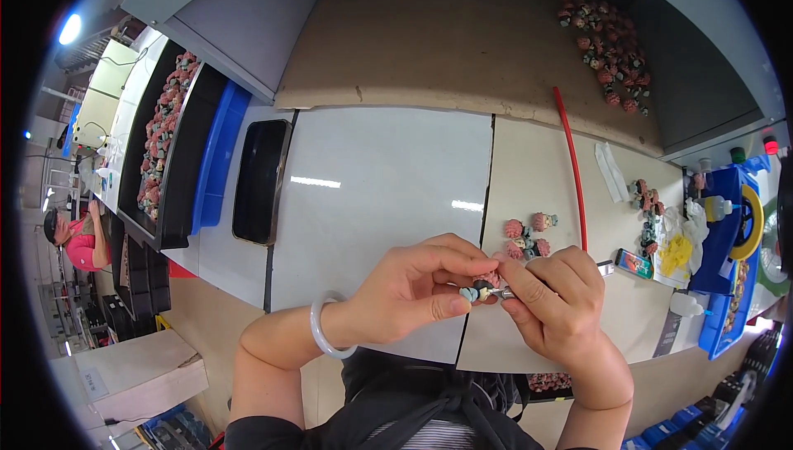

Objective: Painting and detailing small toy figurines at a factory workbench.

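Observation:
Over the near edge of the table, my left hand (pixel 401 293) pinches a small pink-and-blue figurine (pixel 469 294) between thumb and fingers. My right hand (pixel 562 297) is closed around a slim metal-tipped tool (pixel 500 292), whose tip meets the figurine. Fingers hide most of the tool, so its exact kind cannot be made out. Just beyond my hands lies a small group of similar figurines (pixel 514 228). A pale bracelet (pixel 318 330) circles my left wrist.
A dark phone (pixel 262 181) lies at left, beside a blue tray (pixel 219 161) and a black tray (pixel 175 202) of figurines. More figurines (pixel 611 53) fill the far right shelf. A red strip (pixel 572 169), glue bottle (pixel 717 208) and blue bin (pixel 717 318) are right. Someone sits far left.

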Motion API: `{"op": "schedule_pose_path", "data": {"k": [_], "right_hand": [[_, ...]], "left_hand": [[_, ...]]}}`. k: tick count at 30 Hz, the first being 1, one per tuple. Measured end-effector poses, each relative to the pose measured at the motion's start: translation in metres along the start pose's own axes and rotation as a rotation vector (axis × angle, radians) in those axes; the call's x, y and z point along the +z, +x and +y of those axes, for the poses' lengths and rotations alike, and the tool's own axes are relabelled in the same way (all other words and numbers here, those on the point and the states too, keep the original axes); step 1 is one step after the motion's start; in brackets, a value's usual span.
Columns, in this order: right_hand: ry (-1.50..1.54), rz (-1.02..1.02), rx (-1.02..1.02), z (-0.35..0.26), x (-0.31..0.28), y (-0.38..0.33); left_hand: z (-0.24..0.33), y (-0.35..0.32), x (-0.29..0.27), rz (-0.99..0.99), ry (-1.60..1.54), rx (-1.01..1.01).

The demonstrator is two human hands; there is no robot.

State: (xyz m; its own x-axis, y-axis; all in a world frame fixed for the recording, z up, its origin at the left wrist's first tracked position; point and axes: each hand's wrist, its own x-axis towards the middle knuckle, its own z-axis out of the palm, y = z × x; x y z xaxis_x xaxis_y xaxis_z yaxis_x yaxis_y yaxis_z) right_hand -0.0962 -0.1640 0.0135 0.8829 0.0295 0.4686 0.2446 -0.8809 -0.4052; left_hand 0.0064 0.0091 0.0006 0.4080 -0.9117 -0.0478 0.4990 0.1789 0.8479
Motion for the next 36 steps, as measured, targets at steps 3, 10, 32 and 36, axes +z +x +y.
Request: {"op": "schedule_pose_path", "data": {"k": [3,10,32,36], "right_hand": [[0.02,0.018,0.001,0.001,0.003,-0.001],[0.029,0.02,0.009,0.002,0.004,0.0],[0.174,-0.089,0.192,-0.003,0.003,-0.005],[0.26,-0.169,0.317,-0.006,0.001,-0.006]], "left_hand": [[-0.001,0.0,0.0,0.013,-0.01,0.001],[-0.001,-0.001,0.001,0.053,0.04,0.004],[-0.008,0.0,0.0,-0.037,0.01,0.014],[-0.008,0.0,0.0,-0.033,0.021,0.026]]}}
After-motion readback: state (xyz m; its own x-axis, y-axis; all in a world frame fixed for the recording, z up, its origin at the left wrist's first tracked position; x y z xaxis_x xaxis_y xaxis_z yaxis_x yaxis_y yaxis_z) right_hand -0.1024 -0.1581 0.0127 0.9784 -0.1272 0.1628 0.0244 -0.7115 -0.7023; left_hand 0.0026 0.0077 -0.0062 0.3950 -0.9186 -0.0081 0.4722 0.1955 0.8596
